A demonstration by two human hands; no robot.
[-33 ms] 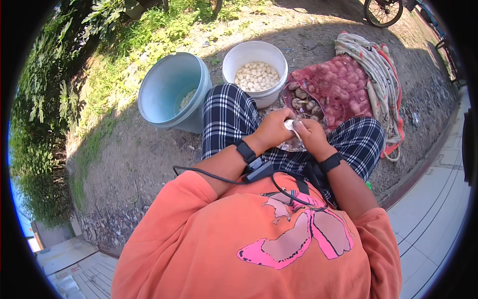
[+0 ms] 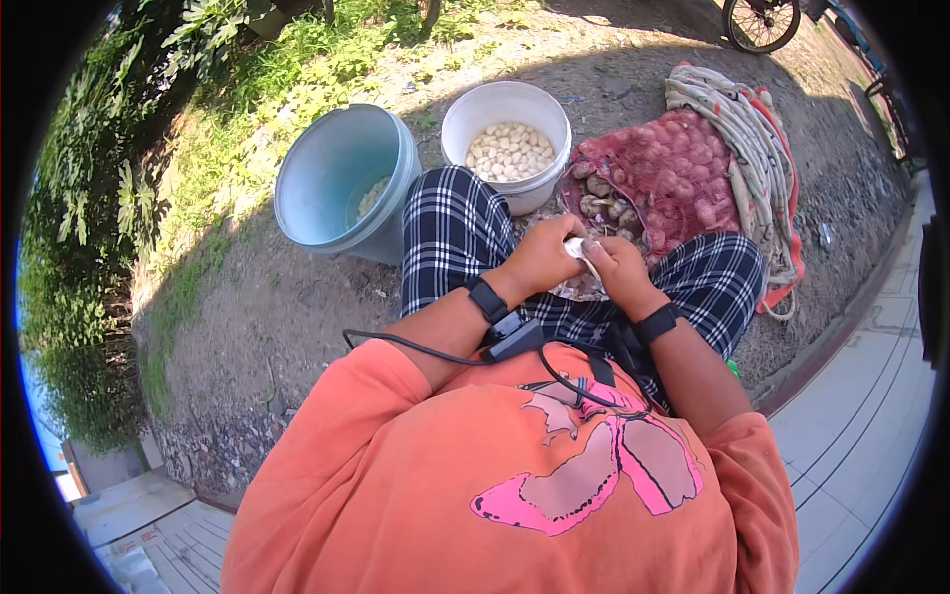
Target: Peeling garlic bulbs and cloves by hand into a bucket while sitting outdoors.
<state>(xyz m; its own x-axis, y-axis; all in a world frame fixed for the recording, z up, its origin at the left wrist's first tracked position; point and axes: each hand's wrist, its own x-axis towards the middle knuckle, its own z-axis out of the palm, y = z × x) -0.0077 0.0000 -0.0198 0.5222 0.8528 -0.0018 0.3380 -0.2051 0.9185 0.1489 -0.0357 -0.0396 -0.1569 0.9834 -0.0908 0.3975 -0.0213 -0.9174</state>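
Our left hand (image 2: 534, 259) has its fingers closed on a white clove (image 2: 574, 247), above the lap and between the knees; our right hand (image 2: 623, 277) meets it with curled fingers, though we cannot tell whether these grip anything of their own. Just ahead of them, garlic bulbs (image 2: 600, 205) lie at the mouth of a red net bag (image 2: 673, 163), and a pale woven sack (image 2: 740, 139) drapes along its right side. Our left knee, in plaid trousers (image 2: 457, 223), stands between our hands and two buckets: a white bucket (image 2: 546, 188) holding peeled cloves (image 2: 510, 153) and, to its left, a light-blue bucket (image 2: 336, 163) with some more low inside. A black cable (image 2: 421, 343) loops across our waist. The ground (image 2: 297, 317) meets grass (image 2: 317, 69) along its far left edge and pale paving (image 2: 841, 445) along its right edge; bare dirt runs from beside the light-blue bucket to gravel (image 2: 218, 445) at the near left corner.
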